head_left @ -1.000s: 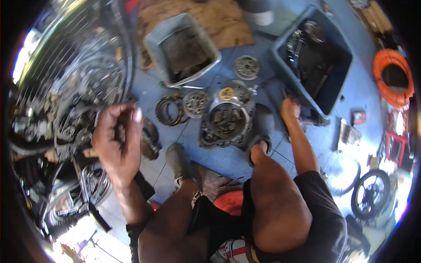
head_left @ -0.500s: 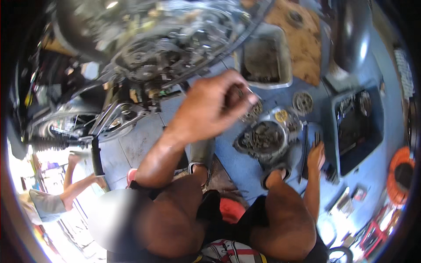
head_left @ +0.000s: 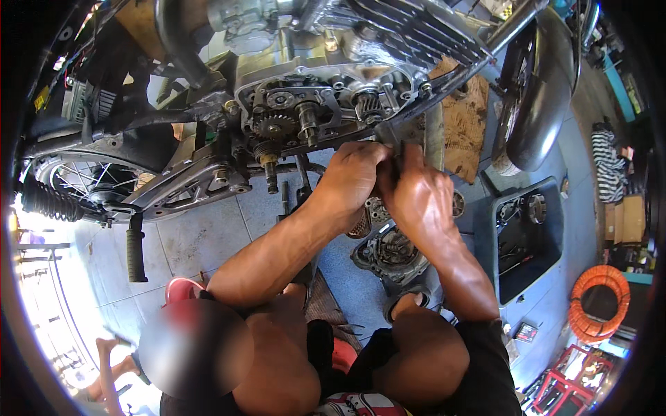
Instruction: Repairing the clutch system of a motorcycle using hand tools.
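Note:
My left hand (head_left: 349, 179) and my right hand (head_left: 421, 196) meet just below the motorcycle engine's uncovered side (head_left: 329, 64). The left fingers are closed in a pinch on something small, which they hide. Closed beside them, my right fingers seem to hold a flat grey metal piece (head_left: 393, 133) that sticks up between the hands; its kind is unclear. Nearest above is a small toothed gear on a shaft (head_left: 370, 107). A larger gear (head_left: 275, 127) and a protruding shaft (head_left: 270, 166) stand farther left. Beneath my right wrist, a round engine cover (head_left: 388, 255) lies on the floor.
At right is a dark rectangular tub (head_left: 492, 243) with metal parts inside. Beyond lie stained cardboard (head_left: 466, 125) and an orange coil (head_left: 579, 305). The frame's footpeg (head_left: 136, 249) juts out at left. Another person's bare leg (head_left: 106, 371) shows at lower left.
My right hand has come up from beside the tub to meet my left hand. The left hand stays near the engine, and the view has shifted so more of the engine shows.

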A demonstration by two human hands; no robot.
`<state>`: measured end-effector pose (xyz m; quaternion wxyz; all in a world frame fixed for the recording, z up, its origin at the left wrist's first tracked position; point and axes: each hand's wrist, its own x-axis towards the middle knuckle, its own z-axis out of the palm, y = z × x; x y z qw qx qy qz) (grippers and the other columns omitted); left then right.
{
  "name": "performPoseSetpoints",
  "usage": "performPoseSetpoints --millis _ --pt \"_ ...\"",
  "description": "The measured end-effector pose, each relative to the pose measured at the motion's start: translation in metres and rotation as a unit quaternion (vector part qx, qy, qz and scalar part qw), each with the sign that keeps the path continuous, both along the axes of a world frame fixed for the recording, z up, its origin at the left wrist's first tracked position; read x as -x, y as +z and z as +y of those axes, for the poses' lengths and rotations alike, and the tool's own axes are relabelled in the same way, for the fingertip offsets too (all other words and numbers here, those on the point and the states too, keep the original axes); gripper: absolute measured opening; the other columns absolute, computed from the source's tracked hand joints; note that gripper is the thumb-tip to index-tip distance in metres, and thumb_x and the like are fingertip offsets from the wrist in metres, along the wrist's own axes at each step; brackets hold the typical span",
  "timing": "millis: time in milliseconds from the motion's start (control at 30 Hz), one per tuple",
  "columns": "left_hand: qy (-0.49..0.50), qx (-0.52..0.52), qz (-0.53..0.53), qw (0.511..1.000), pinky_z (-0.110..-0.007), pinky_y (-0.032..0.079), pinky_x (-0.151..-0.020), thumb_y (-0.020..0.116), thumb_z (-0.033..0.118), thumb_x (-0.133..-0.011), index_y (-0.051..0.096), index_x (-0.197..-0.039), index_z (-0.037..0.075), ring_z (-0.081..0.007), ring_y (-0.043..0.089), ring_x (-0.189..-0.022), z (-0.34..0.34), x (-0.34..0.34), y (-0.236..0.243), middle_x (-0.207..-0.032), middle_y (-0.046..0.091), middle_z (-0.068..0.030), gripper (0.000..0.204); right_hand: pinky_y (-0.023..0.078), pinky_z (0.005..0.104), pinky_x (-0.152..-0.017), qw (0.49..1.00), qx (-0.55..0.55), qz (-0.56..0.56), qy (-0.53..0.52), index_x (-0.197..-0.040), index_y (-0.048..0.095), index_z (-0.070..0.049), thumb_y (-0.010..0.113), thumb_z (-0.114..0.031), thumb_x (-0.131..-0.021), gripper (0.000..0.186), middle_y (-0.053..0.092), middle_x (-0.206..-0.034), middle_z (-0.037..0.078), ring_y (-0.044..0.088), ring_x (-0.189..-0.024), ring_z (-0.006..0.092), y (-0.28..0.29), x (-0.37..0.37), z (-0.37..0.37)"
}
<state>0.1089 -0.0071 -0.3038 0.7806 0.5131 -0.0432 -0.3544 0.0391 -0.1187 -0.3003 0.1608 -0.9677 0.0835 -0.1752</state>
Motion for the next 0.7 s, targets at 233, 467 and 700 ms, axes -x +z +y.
performPoseSetpoints --millis 233,467,700 --pt "0.069 0.038 0.086 0.993 -0.036 0.051 -0.074 0.054 0.018 -0.095 0.066 -0.093 0.004 -0.0191 0.064 -0.081 -0.004 0.001 0.000 -0.089 0.066 -0.0084 0.019 0.056 0.0376 -0.054 0.992 0.111 -0.015 -0.067 -0.092 0.056 0.000 0.063 -0.012 -0.082 0.017 0.061 -0.081 0.013 0.068 -0.070 0.0297 0.000 -0.009 0.022" --pt "0.072 0.125 0.201 0.969 -0.038 0.052 -0.088 0.052 0.020 -0.097 0.064 -0.103 0.002 -0.0219 0.064 -0.094 0.001 -0.007 0.003 -0.102 0.066 -0.0106 0.022 0.054 0.0283 -0.053 0.931 0.350 -0.040 -0.100 -0.112 0.059 0.006 0.061 -0.014 -0.079 0.039 0.054 -0.087 0.009 0.060 -0.075 0.0206 -0.006 -0.021 0.045" --pt "0.067 0.065 0.136 0.986 -0.034 0.042 -0.059 0.053 0.018 -0.094 0.060 -0.079 0.011 -0.0154 0.053 -0.062 0.000 -0.018 -0.012 -0.072 0.059 -0.0012 0.018 0.051 0.0577 -0.068 0.992 -0.006 0.029 -0.125 -0.102 0.057 0.002 0.054 -0.028 -0.098 0.031 0.066 -0.085 0.031 0.066 -0.078 0.0508 -0.004 -0.033 0.032"
